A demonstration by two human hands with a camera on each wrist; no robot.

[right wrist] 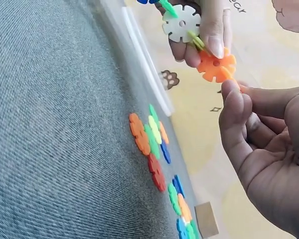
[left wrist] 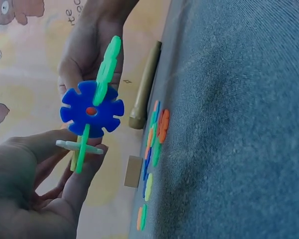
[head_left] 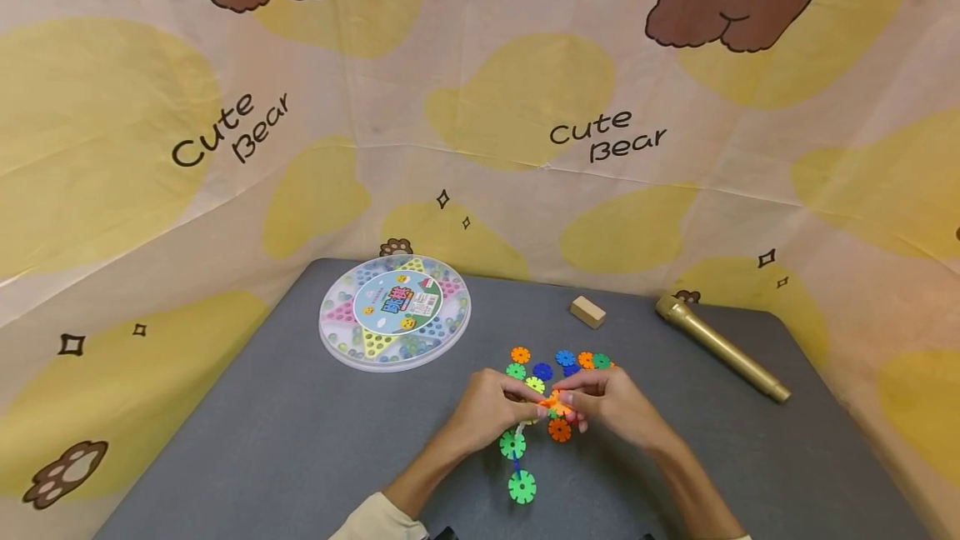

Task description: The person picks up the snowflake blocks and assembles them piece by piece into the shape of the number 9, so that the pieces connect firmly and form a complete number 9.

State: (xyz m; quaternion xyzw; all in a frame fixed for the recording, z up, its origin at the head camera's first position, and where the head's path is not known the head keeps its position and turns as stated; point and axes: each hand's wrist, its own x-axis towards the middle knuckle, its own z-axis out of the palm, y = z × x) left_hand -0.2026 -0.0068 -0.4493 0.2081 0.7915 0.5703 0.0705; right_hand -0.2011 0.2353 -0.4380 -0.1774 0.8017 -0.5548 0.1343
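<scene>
right now both hands meet above the grey table (head_left: 300, 440), just in front of the loose snowflake discs (head_left: 558, 361). the left hand (head_left: 487, 415) pinches a chain of joined discs (head_left: 517, 452) that hangs toward the person, while the right hand (head_left: 611, 407) pinches an orange disc (right wrist: 217, 64) at the chain's top end. a round marble game case (head_left: 395, 311), a wooden block (head_left: 587, 312) and a gold microphone (head_left: 720, 346) lie farther back.

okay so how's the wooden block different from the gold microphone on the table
The wooden block is small, boxy and pale tan; the gold microphone is long, round-bodied and metallic gold. The wooden block sits nearer the round game case, while the gold microphone lies further right, slanting toward the table's right edge. Both lie on the grey table beyond the hands, untouched.
</scene>
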